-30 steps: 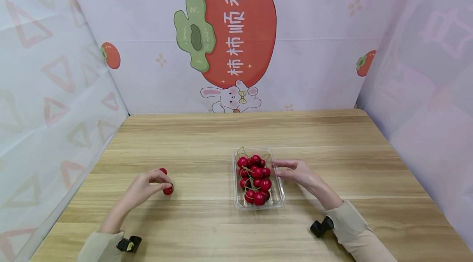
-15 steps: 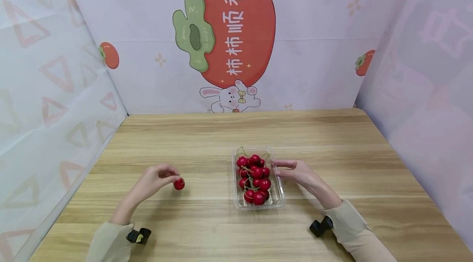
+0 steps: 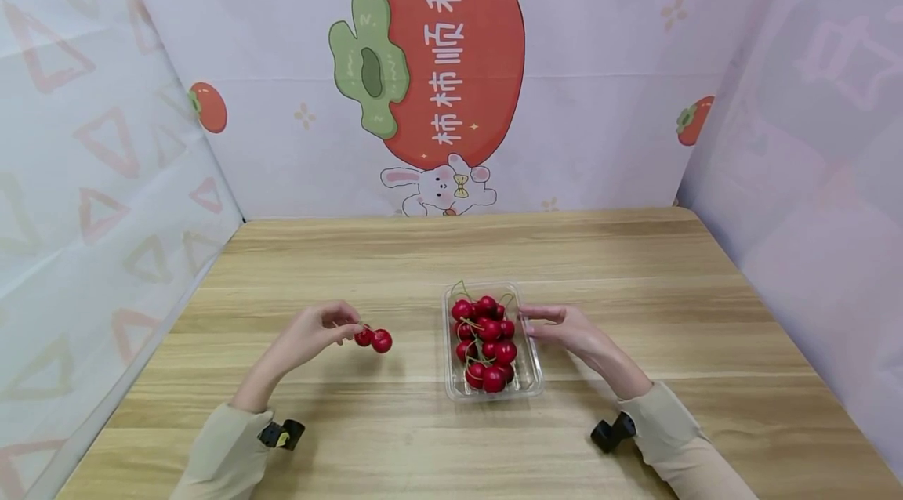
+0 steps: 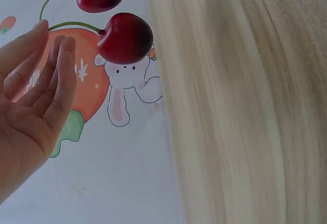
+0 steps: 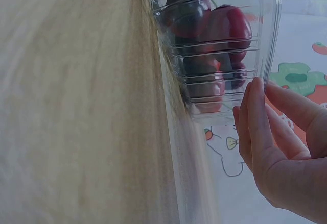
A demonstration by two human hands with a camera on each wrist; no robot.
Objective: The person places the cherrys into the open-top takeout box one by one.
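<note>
My left hand (image 3: 305,340) pinches the thin green stems (image 4: 76,25) of two dark red cherries (image 3: 382,341) between thumb and fingertips. Both fruits hang over the table, left of a clear plastic box (image 3: 532,381). In the left wrist view one cherry (image 4: 125,39) shows whole while the other is cut off by the top edge. Several cherries (image 3: 488,329) with stems lie piled inside the box. On its right side, my right hand (image 3: 585,339) holds the box's rim between thumb and fingers, as the right wrist view shows close up.
The wood-grain table (image 3: 423,453) carries the box near its middle. Behind it hangs a white cloth (image 3: 600,92) printed with a large persimmon and a rabbit. More printed cloth (image 3: 106,171) walls in the left and right sides. Black wrist cameras (image 3: 282,435) sit at both cuffs.
My left hand has moved right from the table's left part, carrying the cherries up off the wood and closer to the box. The right hand and the box have stayed put.
</note>
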